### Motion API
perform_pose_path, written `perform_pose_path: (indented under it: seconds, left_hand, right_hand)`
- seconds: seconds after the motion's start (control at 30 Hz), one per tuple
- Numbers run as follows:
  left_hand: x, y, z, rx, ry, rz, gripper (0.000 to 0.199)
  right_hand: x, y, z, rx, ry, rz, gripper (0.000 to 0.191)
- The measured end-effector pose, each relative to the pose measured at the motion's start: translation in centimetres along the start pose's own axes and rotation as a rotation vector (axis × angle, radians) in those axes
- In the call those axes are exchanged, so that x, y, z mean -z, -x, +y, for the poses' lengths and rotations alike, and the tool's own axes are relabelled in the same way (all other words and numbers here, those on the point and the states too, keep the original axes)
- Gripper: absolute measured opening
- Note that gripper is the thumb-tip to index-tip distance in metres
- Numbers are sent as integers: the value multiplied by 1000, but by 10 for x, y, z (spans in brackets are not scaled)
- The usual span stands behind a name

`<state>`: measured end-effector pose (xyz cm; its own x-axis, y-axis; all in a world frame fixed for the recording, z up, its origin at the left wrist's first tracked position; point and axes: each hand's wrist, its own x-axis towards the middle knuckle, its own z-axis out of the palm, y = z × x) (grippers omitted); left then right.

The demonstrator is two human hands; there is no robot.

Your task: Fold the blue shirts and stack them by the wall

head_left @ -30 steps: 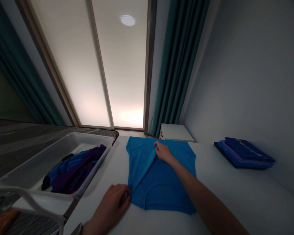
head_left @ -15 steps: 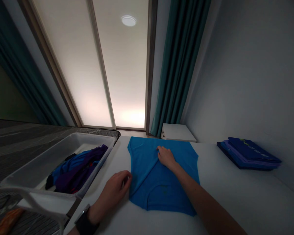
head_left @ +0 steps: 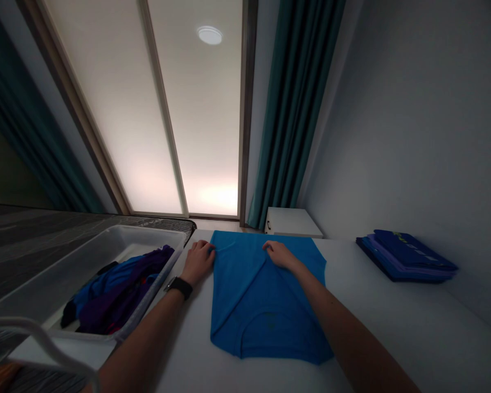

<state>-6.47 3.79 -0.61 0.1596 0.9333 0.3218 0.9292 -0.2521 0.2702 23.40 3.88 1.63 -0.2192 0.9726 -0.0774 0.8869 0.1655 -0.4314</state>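
Observation:
A blue shirt (head_left: 253,322) lies spread on the white table (head_left: 196,349), its neckline toward me and a diagonal fold across its left part. My left hand (head_left: 199,261), with a dark watch on the wrist, is at the shirt's far left edge, fingertips curled against the cloth. Near the middle of the far part, my right hand (head_left: 279,254) pinches the shirt at the top of the diagonal fold.
Left of the table, a clear plastic bin (head_left: 118,234) holds crumpled blue and purple clothes (head_left: 118,295). A stack of folded clothes (head_left: 409,256) sits at the table's right side by the wall. A white cabinet (head_left: 292,221) stands beyond the far edge.
My left hand has moved away from me along the shirt's left edge to its far left corner. My right hand stays near the same spot on the shirt. The view has shifted slightly.

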Motion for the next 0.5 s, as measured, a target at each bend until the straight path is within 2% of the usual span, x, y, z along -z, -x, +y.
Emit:
perform_pose_path:
  seconds: [0.17,0.5]
  left_hand:
    - [-5,1,-5,32,46,-47,27]
    - [-7,-2,-9,81,23,-25,25]
  right_hand:
    - [2,-6,5,-38,49,-64,29]
    - [-1,-5,-15,-101,155,-136,16]
